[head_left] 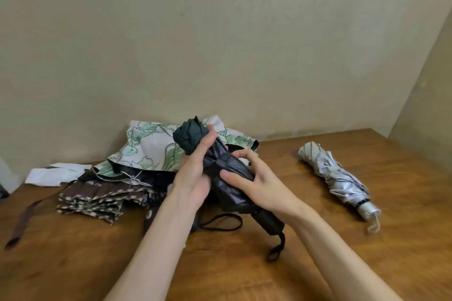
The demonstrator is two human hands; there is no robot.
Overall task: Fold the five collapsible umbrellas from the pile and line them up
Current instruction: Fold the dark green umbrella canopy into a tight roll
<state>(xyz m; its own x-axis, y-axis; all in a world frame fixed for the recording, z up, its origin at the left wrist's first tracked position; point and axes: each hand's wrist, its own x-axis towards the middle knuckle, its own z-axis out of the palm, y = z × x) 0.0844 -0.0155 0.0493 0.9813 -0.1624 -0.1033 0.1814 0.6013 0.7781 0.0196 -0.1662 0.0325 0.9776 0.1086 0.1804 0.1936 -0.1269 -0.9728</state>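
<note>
A dark green and black collapsed umbrella point(189, 138) is held tilted above the table, its black handle point(270, 222) pointing down toward me with a wrist loop hanging. My left hand point(193, 173) grips its upper half. My right hand point(254, 178) wraps the middle, fingers at the closing strap. A folded silver umbrella point(337, 176) lies on the right of the wooden table point(244, 264). Behind my hands lies the pile: a white umbrella with green leaf print point(151, 149) and a brown patterned one point(97, 199), both loose.
White paper point(56, 173) lies at the table's far left by the wall. A brown strap point(22, 222) trails from the pile toward the left edge. A black cord loop point(220, 221) rests under the held umbrella. Walls close the table at back and right.
</note>
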